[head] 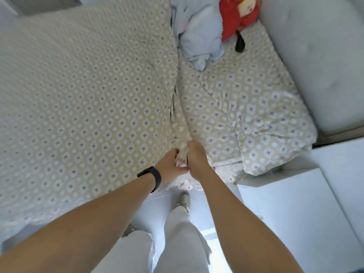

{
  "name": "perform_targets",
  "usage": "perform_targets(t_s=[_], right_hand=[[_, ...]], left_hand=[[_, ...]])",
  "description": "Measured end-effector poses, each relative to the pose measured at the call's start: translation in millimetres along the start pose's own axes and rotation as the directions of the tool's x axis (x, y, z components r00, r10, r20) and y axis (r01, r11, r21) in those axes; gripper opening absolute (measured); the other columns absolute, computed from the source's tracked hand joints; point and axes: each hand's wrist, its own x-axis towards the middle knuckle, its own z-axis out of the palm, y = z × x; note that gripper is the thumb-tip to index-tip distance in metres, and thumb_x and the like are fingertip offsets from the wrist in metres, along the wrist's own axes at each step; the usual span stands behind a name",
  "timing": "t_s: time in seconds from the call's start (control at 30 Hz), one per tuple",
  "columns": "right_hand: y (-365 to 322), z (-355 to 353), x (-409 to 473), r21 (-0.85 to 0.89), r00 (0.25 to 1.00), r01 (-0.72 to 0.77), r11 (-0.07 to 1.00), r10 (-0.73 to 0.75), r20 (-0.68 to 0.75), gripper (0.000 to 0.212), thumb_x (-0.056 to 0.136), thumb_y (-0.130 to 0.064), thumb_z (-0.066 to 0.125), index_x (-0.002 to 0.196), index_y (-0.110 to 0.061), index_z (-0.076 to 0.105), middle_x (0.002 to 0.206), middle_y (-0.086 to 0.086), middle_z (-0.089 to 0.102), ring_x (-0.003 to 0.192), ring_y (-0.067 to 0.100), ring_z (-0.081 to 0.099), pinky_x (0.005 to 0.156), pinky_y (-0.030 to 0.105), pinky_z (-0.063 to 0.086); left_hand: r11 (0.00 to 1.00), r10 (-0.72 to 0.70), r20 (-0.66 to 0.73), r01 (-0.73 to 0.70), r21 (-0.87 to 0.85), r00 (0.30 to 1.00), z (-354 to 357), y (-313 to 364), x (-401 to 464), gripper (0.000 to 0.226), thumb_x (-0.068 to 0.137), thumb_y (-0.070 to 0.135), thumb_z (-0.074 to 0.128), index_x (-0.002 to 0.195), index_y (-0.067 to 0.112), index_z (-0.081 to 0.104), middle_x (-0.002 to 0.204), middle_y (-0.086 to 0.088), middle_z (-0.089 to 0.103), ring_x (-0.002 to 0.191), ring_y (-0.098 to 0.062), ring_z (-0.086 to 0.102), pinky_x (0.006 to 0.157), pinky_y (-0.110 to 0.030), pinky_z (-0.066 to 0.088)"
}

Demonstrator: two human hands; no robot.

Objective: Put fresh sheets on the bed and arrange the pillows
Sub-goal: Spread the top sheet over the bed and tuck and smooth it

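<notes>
A bunched fold of the beige cotton sheet with blue diamond print [88, 99] is gripped at the bed's near edge by both hands, left hand [170, 167] and right hand [197, 157]. Farther off, a crumpled pale-blue cloth [201, 36] and red plush toy [236, 18] are seen. No writing is legible.

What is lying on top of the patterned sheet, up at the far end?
A crumpled pale blue cloth and a red soft toy lie on the patterned sheet. Whatever is beneath them is covered.

Pale floor [199, 203], white cabinet [291, 209] (sunlit patch).
</notes>
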Motion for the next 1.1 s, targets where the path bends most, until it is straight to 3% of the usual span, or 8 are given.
perform_targets(t_s=[0.17, 0.3, 0.43, 0.53, 0.7, 0.8, 0.9, 1.1], right_hand=[[-52.6, 36.2, -73.3, -0.029, 0.973, 0.040, 0.999, -0.033, 0.227, 0.023, 0.099, -0.018, 0.043, 0.082, -0.010, 0.056, 0.075, 0.008, 0.058, 0.073, 0.022, 0.055, 0.072, 0.036, 0.044], [-77.4, 48.5, -98.4, -0.251, 0.948, 0.237, 0.939, -0.166, 0.272, 0.012, 0.089, -0.020, 0.049, 0.087, -0.013, 0.058, 0.079, 0.011, 0.060, 0.075, 0.025, 0.059, 0.072, 0.037, 0.046], [-56.5, 52.7, -103.4, -0.238, 0.934, 0.148, 0.960, -0.056, 0.353, 0.030, 0.097, -0.033, 0.050, 0.103, -0.012, 0.070, 0.091, 0.002, 0.073, 0.082, 0.015, 0.066, 0.073, 0.027, 0.050], [-22.1, 42.2, -101.7, -0.334, 0.926, 0.100, 0.937, 0.036, 0.376, 0.039, 0.092, -0.046, 0.056, 0.118, -0.018, 0.066, 0.105, 0.001, 0.070, 0.085, 0.013, 0.061, 0.067, 0.025, 0.041], [-18.6, 36.6, -107.2, -0.099, 0.939, 0.100, 0.990, -0.061, 0.337, 0.018, 0.097, -0.005, 0.057, 0.111, -0.002, 0.068, 0.071, 0.000, 0.060, 0.064, 0.013, 0.048, 0.056, 0.018, 0.036], [-28.3, 34.4, -115.4, -0.199, 0.918, 0.227, 0.953, -0.142, 0.369, 0.023, 0.092, -0.004, 0.066, 0.114, -0.011, 0.069, 0.091, -0.001, 0.069, 0.079, 0.010, 0.059, 0.069, 0.016, 0.044], [-21.3, 36.1, -117.6, -0.384, 0.910, 0.338, 0.859, -0.195, 0.366, 0.042, 0.092, -0.010, 0.069, 0.131, -0.022, 0.058, 0.108, -0.007, 0.061, 0.084, 0.005, 0.058, 0.061, 0.013, 0.044], [-20.7, 52.0, -111.4, -0.336, 0.902, 0.429, 0.838, -0.376, 0.213, 0.014, 0.099, -0.023, 0.061, 0.087, -0.024, 0.069, 0.082, -0.006, 0.062, 0.073, 0.016, 0.056, 0.063, 0.028, 0.042]], left_hand=[[1.000, -0.012, -0.244, 0.007, -0.021, 0.970, -45.8, 12.5, -62.5, 0.010, 0.089, 0.016, 0.059, 0.092, 0.015, 0.049, 0.082, -0.003, 0.059, 0.071, -0.023, 0.054, 0.061, -0.030, 0.039], [0.999, 0.029, -0.332, -0.032, -0.005, 0.943, -69.1, 6.7, -97.8, 0.025, 0.089, 0.006, 0.050, 0.071, 0.017, 0.037, 0.069, -0.005, 0.046, 0.062, -0.021, 0.041, 0.056, -0.032, 0.030], [0.981, -0.019, -0.368, -0.054, -0.187, 0.930, -80.6, 2.1, -113.3, 0.030, 0.091, 0.011, 0.057, 0.066, 0.020, 0.044, 0.063, 0.001, 0.054, 0.063, -0.022, 0.056, 0.062, -0.036, 0.046], [0.956, -0.037, -0.363, -0.073, -0.286, 0.931, -91.9, -3.6, -111.6, 0.015, 0.084, 0.019, 0.062, 0.072, 0.017, 0.054, 0.069, -0.003, 0.065, 0.071, -0.030, 0.066, 0.072, -0.047, 0.057], [0.920, -0.048, -0.338, -0.091, -0.382, 0.940, -103.9, -0.7, -113.3, 0.007, 0.085, 0.009, 0.060, 0.080, 0.014, 0.062, 0.076, -0.006, 0.068, 0.074, -0.023, 0.065, 0.074, -0.042, 0.055], [0.889, -0.065, -0.310, -0.087, -0.450, 0.948, -107.1, 3.1, -112.8, 0.014, 0.089, 0.005, 0.056, 0.093, 0.010, 0.068, 0.083, -0.008, 0.069, 0.077, -0.023, 0.064, 0.077, -0.043, 0.056], [0.877, -0.070, -0.273, -0.071, -0.476, 0.960, -110.6, 4.2, -109.3, 0.024, 0.090, 0.002, 0.050, 0.105, 0.005, 0.069, 0.094, -0.016, 0.071, 0.081, -0.025, 0.064, 0.076, -0.040, 0.055], [0.889, -0.041, -0.265, -0.086, -0.449, 0.963, -115.1, 16.9, -121.2, 0.017, 0.078, -0.002, 0.046, 0.076, 0.014, 0.053, 0.081, -0.010, 0.057, 0.073, -0.023, 0.055, 0.070, -0.036, 0.044]])
